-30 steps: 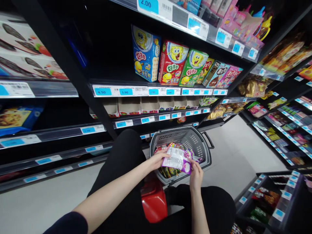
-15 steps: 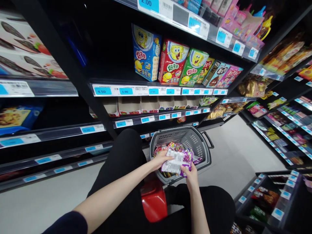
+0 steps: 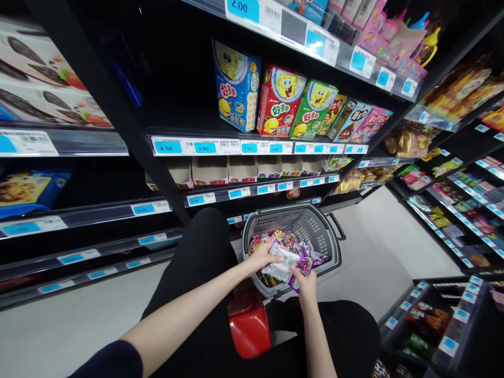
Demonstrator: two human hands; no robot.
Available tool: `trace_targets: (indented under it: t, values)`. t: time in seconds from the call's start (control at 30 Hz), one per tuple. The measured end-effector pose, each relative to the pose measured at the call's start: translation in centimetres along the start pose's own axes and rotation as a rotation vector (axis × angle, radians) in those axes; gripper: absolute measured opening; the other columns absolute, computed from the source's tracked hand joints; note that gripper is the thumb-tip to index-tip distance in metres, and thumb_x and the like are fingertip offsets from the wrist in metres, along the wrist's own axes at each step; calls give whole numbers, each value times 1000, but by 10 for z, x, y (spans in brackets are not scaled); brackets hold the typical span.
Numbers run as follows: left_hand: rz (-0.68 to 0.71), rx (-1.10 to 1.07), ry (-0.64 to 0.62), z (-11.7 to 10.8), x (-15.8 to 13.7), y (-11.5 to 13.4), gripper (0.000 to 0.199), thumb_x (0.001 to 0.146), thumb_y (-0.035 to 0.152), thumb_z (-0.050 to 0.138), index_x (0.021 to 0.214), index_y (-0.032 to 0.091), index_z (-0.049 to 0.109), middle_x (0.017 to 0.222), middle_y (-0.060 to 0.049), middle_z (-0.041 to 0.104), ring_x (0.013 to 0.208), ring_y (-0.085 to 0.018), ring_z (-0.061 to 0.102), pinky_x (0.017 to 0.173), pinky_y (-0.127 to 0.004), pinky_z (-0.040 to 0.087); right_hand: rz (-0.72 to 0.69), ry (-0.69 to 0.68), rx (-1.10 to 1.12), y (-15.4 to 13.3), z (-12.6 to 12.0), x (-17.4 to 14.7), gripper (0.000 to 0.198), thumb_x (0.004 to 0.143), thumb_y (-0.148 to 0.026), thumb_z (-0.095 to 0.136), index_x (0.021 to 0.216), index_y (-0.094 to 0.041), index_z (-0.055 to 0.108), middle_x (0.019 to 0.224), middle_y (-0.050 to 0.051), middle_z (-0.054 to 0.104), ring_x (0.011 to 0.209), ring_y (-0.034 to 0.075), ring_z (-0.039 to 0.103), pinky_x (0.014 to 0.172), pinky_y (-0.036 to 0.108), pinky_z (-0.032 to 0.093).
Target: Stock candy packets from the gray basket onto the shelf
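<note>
Between my two hands is a purple and silver snack packet (image 3: 284, 261), its printed back turned up toward me. My left hand (image 3: 260, 259) pinches its left edge, thumb on top. My right hand (image 3: 305, 283) grips the lower right corner, fingers mostly hidden beneath. Directly under the packet stands a grey shopping basket (image 3: 335, 257) with perforated sides. Several colourful candy packets (image 3: 289, 237) lie inside it, red ones at the back and purple ones to the right; my hands hide part of them.
A red plastic stool (image 3: 249, 328) sits between my legs. Ahead, a shelf holds blue (image 3: 236, 86), red (image 3: 280, 102) and green snack boxes (image 3: 314, 109), with open cardboard trays (image 3: 243, 170) below. A low display bin (image 3: 429, 320) stands at right, beyond the pale floor (image 3: 366, 241).
The packet has creased and tilted between my hands, its right side dipping. My right hand has shifted slightly down and left; the left stays nearly in place.
</note>
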State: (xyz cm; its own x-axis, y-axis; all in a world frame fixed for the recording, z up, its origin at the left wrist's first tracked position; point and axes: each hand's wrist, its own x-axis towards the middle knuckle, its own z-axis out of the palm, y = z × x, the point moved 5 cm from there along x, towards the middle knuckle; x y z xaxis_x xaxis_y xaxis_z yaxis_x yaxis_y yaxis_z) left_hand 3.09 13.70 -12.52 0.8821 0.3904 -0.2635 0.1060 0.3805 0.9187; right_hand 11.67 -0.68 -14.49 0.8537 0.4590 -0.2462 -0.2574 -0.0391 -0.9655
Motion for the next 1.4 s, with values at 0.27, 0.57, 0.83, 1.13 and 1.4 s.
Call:
trace_targets:
  t: [0.27, 0.57, 0.83, 1.13, 1.4]
  values:
    - [-52, 107, 22, 0, -3, 0, 26, 52, 30, 70, 67, 10, 62, 60, 0, 61, 56, -13, 53, 55, -23, 39, -32, -29, -52, -7, 3, -2, 37, 47, -29, 77, 78, -10, 67, 76, 9, 71, 75, 26, 65, 73, 38, 49]
    - [-28, 212, 39, 0, -1, -1, 23, 51, 28, 70, 64, 10, 63, 56, 2, 59, 51, -11, 50, 53, -21, 36, -55, -2, -45, -9, 3, -3, 40, 49, -27, 77, 82, -8, 66, 78, 10, 71, 76, 25, 65, 74, 38, 50]
    - [-70, 73, -2, 4, -3, -1, 33, 48, 36, 74, 66, 11, 64, 60, -1, 61, 57, -14, 53, 58, -23, 39, -50, 44, -72, -8, 1, -3, 38, 49, -28, 76, 79, -7, 66, 75, 11, 71, 71, 25, 65, 70, 37, 51]
    - [-751, -358, -302, 6, -24, -20, 53, 61, 50, 64, 95, 11, 57, 84, -15, 65, 87, -31, 59, 75, -46, 44, -232, -297, -221, -39, 8, -14, 17, 60, -24, 70, 77, -19, 71, 86, 7, 71, 88, 23, 61, 83, 37, 45]
    - [-268, -463, -13, 6, -6, -17, 91, 43, 0, 75, 125, 20, 40, 103, -9, 62, 90, -22, 61, 80, -34, 47, -243, -334, 41, -44, 1, -13, 88, 50, -51, 73, 128, -26, 38, 138, 6, 35, 126, 26, 31, 98, 40, 32]
